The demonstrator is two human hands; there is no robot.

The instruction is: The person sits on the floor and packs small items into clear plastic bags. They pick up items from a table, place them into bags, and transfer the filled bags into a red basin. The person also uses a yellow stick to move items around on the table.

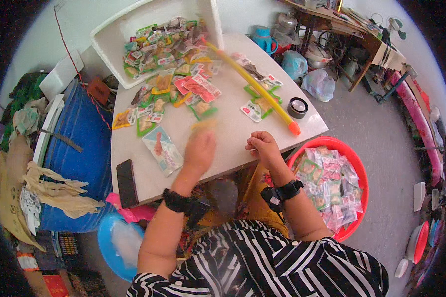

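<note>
My left hand (201,151) is over the near part of the white table (277,133), its fingers smeared by motion. A blurred yellowish patch shows at its fingertips; whether that is a packet in the hand, I cannot tell. To the right, my right hand (264,147) is above the table's front edge, fingers curled and closed; anything inside them is hidden. Beyond the hands, small sealed food packets (161,81) in green, yellow and red spill from a white foam box (101,54). A larger pale blue pouch (162,151) lies just left of my left hand.
A yellow tube (248,76) with an orange end lies across the table beside a roll of tape (297,107). A phone (127,183) rests at the left edge. A red basin (364,190) of bagged packets stands right; a blue basin (104,237) sits lower left.
</note>
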